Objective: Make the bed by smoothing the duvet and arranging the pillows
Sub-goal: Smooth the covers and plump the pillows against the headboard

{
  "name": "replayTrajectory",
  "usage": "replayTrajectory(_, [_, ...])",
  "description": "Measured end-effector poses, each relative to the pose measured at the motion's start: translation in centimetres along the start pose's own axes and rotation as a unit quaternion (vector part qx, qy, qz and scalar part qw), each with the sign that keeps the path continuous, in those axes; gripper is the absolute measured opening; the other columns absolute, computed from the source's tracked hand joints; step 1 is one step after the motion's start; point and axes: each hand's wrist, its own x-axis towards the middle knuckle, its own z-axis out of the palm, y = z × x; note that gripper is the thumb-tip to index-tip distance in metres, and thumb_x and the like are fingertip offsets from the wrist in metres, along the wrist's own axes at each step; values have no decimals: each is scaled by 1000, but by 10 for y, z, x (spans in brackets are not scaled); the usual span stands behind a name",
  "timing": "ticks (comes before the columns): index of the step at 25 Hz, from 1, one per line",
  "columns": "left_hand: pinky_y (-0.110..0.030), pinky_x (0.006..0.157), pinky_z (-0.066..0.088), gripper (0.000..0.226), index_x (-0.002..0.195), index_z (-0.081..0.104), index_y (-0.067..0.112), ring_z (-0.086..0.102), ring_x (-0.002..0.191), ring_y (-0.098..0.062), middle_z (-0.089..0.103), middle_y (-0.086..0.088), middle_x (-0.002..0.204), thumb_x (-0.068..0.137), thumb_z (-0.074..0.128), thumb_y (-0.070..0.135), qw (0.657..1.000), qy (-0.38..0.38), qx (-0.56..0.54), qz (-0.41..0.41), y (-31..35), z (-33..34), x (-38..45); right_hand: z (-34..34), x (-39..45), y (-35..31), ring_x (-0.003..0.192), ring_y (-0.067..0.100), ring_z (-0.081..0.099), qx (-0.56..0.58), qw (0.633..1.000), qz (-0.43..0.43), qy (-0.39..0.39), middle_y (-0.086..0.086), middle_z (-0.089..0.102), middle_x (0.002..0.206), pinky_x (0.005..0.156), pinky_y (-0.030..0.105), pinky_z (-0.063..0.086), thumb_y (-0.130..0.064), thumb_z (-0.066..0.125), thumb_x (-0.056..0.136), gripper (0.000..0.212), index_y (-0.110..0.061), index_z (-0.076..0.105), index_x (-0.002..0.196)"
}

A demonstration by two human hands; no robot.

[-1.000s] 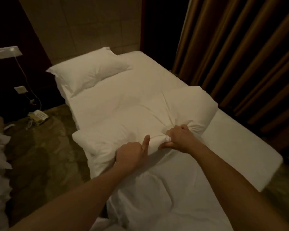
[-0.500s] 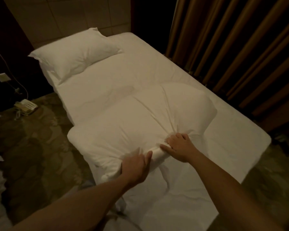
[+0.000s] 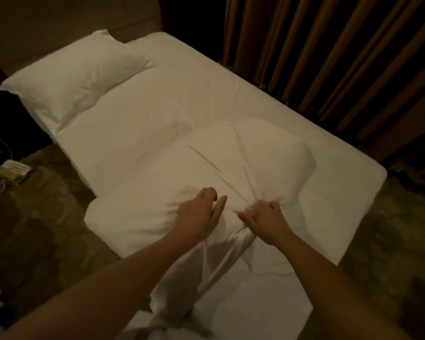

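Head view shows my right hand (image 3: 265, 222) grasping a bunched fold of the second pillow (image 3: 206, 173), to keep it steady mid-bed, while my left hand (image 3: 199, 214) presses it with relaxed fingers (first pillow (image 3: 71, 77) already lies at the head).

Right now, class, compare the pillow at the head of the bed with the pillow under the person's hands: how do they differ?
The far pillow lies untouched against the headboard end; the near pillow sits mid-bed under the left hand and right hand. The far pillow looks smooth; the near pillow is creased, its cover bunched in the right hand's grip. Both are white.
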Motion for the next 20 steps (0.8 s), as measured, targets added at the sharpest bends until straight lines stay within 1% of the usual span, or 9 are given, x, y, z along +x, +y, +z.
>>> replayTrajectory(2, [-46, 90, 45, 52, 125, 59, 23, 57, 118, -34, 61, -4, 127, 100, 29, 58, 996, 33, 75, 35, -23, 9, 21, 2, 7, -7, 115, 22, 50, -19, 1000, 21, -8, -3, 68, 109, 98, 42, 29, -69, -3, 88, 82, -31, 69, 98])
replayTrajectory(4, [-55, 111, 26, 68, 153, 35, 35, 24, 148, -36, 31, -2, 162, 96, 12, 65, 990, -64, 125, 11, -36, 12, 32, 5, 10, -14, 119, 23, 50, -11, 997, 70, -20, -3, 67, 117, 101, 43, 29, -71, 1, 91, 80, -32, 69, 105])
replayTrajectory(6, [-57, 119, 4, 72, 158, 10, 44, -11, 153, -36, -3, 5, 170, 92, -4, 67, 979, -156, 134, 8, -39, 20, 36, 5, 16, -28, 121, 26, 51, 18, 988, 152, -14, 1, 68, 118, 103, 44, 28, -74, 5, 93, 82, -29, 72, 109])
replayTrajectory(8, [-56, 119, -8, 64, 158, 4, 45, -23, 151, -33, -12, 9, 169, 97, -2, 63, 981, -166, 101, -1, -33, 25, 37, -1, 31, -48, 118, 30, 55, 51, 962, 264, 44, 7, 70, 115, 104, 46, 31, -73, 10, 95, 83, -22, 73, 110])
replayTrajectory(11, [-51, 121, 4, 58, 156, 28, 40, 3, 154, -27, 15, 6, 168, 103, 13, 55, 986, -166, 6, -15, -30, 20, 60, -7, 60, -84, 107, 36, 56, 127, 870, 438, 186, 13, 64, 112, 97, 50, 42, -70, 27, 94, 75, -8, 65, 111])
replayTrajectory(13, [-46, 116, 26, 60, 140, 55, 30, 40, 140, -27, 50, -3, 150, 101, 19, 57, 976, -174, -127, -23, -36, 9, 100, -7, 83, -115, 105, 40, 57, 153, 834, 493, 195, 17, 62, 117, 94, 52, 47, -61, 47, 92, 61, -6, 60, 116])
replayTrajectory(15, [-39, 109, 40, 61, 124, 69, 21, 59, 121, -22, 68, -5, 128, 105, 22, 56, 939, -180, -293, -29, -40, -10, 140, -3, 103, -148, 114, 46, 58, 160, 821, 518, 177, 23, 61, 128, 99, 57, 48, -61, 40, 96, 67, -4, 57, 128])
replayTrajectory(17, [-35, 105, 42, 56, 119, 71, 15, 60, 116, -19, 69, -6, 123, 108, 26, 47, 945, -164, -270, 88, -46, -26, 182, -10, 123, -177, 123, 52, 53, 180, 804, 537, 183, 27, 57, 135, 104, 61, 43, -69, 17, 97, 87, -2, 58, 135])
replayTrajectory(20, [-43, 111, 35, 70, 132, 61, 14, 46, 134, -30, 57, -8, 141, 97, 22, 60, 930, -176, -107, 304, -38, -23, 236, -16, 137, -197, 128, 52, 50, 159, 776, 574, 209, 31, 53, 139, 108, 60, 38, -78, 24, 91, 96, 0, 57, 136])
